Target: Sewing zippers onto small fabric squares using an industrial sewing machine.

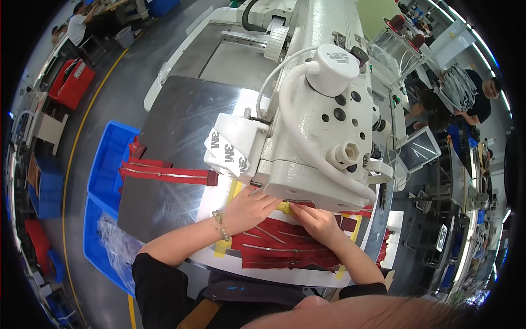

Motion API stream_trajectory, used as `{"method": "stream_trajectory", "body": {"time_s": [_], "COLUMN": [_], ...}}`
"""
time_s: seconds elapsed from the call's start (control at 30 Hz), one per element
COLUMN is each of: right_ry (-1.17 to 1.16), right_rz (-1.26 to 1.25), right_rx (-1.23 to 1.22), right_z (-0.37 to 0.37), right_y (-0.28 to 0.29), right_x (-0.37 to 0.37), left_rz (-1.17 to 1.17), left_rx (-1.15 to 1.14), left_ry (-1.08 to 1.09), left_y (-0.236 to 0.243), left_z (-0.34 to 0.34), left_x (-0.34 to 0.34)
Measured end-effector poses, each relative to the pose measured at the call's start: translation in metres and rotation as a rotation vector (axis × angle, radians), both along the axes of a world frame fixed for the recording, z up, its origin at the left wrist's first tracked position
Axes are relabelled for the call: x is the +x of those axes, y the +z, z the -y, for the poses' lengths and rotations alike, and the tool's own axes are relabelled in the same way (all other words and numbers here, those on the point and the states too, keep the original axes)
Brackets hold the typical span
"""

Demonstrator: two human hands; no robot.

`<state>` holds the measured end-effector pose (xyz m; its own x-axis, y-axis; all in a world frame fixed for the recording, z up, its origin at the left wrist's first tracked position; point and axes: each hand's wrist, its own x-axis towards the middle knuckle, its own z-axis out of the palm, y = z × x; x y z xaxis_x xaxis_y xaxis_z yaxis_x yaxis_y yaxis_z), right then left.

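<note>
In the head view, my left hand (253, 208), wearing a bead bracelet, lies beneath the white machine head (312, 137) with fingers stretched out, some tips hidden. Just right of it, my right hand (316, 220) has bent fingers closed at a small yellow piece (284, 207). Dark red fabric pieces with zipper strips (276, 247) lie below both hands on a white board with yellow tape (222, 248). Another red zipper piece (164, 172) lies on the metal plate (170, 112), left of a white block (235, 134).
Blue bins (109, 151) adjoin the plate's left side, one holding clear plastic. A red crate (72, 82) stands beyond a yellow floor line. A seated person (79, 30) is at the upper left. Another person (475, 101) handles grey strips at right, near a tilted screen (416, 148).
</note>
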<state>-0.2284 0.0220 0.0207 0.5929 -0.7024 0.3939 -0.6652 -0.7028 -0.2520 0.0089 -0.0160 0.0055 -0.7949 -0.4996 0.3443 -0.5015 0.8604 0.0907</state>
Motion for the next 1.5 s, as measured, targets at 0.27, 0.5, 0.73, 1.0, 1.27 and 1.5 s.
{"method": "stream_trajectory", "body": {"time_s": [0.27, 0.5, 0.73, 1.0, 1.27, 1.5], "right_ry": [-0.049, -0.264, -0.339, -0.355, -0.347, -0.337], "right_rz": [-0.034, -0.109, -0.124, -0.151, -0.130, -0.120], "right_rx": [-0.027, 0.000, -0.012, -0.049, -0.049, -0.085], "right_z": [-0.006, -0.014, -0.013, -0.016, -0.015, -0.013], "right_y": [-0.001, 0.006, 0.007, 0.001, -0.002, -0.002], "right_x": [0.005, 0.030, 0.047, 0.047, 0.047, 0.044], "left_rz": [-0.002, -0.005, -0.053, -0.078, 0.050, 0.073], "left_rx": [0.025, 0.172, 0.187, 0.110, -0.030, -0.135], "left_ry": [-0.051, -0.065, -0.019, 0.142, 0.204, 0.237], "left_y": [0.003, 0.005, -0.005, 0.005, 0.006, 0.003], "left_z": [0.004, 0.007, 0.003, -0.001, -0.013, -0.011], "left_x": [-0.002, -0.005, -0.003, 0.000, -0.011, -0.017]}}
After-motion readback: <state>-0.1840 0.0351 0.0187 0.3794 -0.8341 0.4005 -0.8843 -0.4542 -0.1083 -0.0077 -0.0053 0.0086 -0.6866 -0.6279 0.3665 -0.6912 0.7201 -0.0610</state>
